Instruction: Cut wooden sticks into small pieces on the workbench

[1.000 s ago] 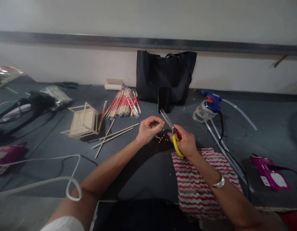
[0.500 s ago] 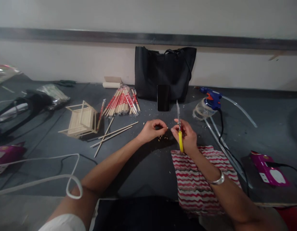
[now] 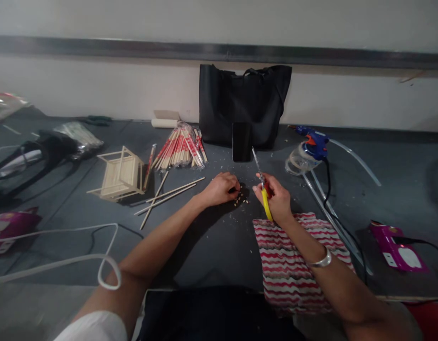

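Observation:
My right hand holds a pair of scissors with yellow handles, the blades pointing up and away from me. My left hand rests low at the tabletop, its fingers curled together; whatever they may hold is hidden. Beside its fingertips lie several tiny cut wooden pieces. To the left of this hand, several thin wooden sticks lie crossed on the table. Further left is a small chair-like frame built of sticks. Behind the loose sticks is a pile of red-wrapped chopsticks.
A black bag stands against the wall, with a phone leaning on it. At right, a blue glue gun sits on a clear jar, near glue sticks and a purple power strip. A striped cloth lies near me.
My left hand has moved slightly left and down to the table, its fingers curling in. The scissors in my right hand have tilted to the left.

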Demonstrator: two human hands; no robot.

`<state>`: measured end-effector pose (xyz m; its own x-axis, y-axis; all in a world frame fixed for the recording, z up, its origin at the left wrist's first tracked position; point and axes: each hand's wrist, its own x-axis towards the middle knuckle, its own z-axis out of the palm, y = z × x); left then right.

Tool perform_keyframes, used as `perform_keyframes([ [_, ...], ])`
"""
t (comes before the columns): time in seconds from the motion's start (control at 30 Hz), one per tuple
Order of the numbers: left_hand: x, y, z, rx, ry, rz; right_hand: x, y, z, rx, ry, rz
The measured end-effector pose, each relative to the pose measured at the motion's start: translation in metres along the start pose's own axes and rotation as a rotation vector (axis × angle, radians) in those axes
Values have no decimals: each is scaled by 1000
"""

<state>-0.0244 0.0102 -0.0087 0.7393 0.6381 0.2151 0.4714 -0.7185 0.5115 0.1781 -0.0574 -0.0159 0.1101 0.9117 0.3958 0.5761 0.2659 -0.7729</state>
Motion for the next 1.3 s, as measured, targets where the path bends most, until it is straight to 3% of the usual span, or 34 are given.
perform_keyframes([
  [0.3, 0, 25, -6, 234, -160, -81, 0, 0, 0, -53, 17, -15],
  [0.57, 1, 20, -4, 180, -159, -93, -1, 4, 1, -118, 29, -75],
  [0.67, 2, 17, -5, -30, -55, -100, 0, 4, 0, -127, 41, -107],
  [0.83, 2, 22, -8, -675, 330, -205, -2, 1, 0, -157, 52, -147],
  [0.93, 2, 29, -8, -1032, 467, -298, -4, -1, 1, -146, 55, -168],
  [1.1, 3, 38, -3, -1363, 457, -353, -4, -1, 1, -133, 60, -169],
  [1.3, 4, 41, -1, -1491, 418, -379, -3, -1, 2, -166, 39, -213],
])
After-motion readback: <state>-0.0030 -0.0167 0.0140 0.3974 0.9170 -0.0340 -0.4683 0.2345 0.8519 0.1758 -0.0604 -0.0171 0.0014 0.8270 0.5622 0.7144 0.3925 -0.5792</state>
